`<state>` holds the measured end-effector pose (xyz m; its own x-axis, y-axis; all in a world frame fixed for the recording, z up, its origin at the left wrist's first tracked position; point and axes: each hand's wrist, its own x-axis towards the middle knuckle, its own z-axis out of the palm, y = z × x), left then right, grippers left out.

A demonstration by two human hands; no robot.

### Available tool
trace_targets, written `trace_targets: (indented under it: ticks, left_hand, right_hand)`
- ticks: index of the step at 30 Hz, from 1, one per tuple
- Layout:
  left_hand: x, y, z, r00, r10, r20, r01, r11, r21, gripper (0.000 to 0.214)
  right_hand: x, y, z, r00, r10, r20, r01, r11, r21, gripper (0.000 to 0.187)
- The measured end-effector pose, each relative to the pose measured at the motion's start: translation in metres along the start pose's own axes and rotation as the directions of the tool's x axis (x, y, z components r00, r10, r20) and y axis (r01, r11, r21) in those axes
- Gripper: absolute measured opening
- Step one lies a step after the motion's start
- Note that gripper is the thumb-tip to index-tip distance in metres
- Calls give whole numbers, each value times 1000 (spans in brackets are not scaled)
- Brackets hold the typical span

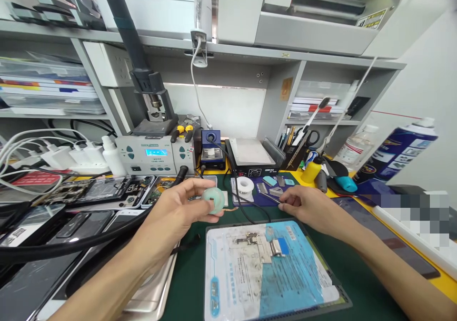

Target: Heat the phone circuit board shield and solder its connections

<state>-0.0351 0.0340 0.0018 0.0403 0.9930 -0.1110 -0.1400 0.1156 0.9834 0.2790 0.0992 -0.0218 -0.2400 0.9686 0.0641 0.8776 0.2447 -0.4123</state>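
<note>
In what seemed a roll-handling step, the left hand (183, 203) pinched a pale green roll (219, 198) beyond the far left corner of the pad (303, 283); the right hand (303, 202) held a slim metal tool (270, 198) in closed fingertips. Moving on seemingly called for steady grips.

From the head, the sole view looks forward and down, close over the left hand (185, 206), right hand (309, 204) and worktop (446, 285), toward the shelf unit (274, 109).

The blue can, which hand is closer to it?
Right: the right hand is left of the blue can, and the left hand is much farther left.
</note>
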Motion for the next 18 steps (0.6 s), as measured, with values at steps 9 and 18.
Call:
trace_targets:
  ticks: [9,18]
  left_hand:
    - [-5,-2,3,989,103,107,-110,991,70,47]
    - [-15,-5,9,981,79,175,-91,994,60,43]
  right_hand:
    - [-24,-36,-3,925,-294,-240,351,904,244,16]
    - [-43,-74,10,692,-630,-352,693,716,80,18]
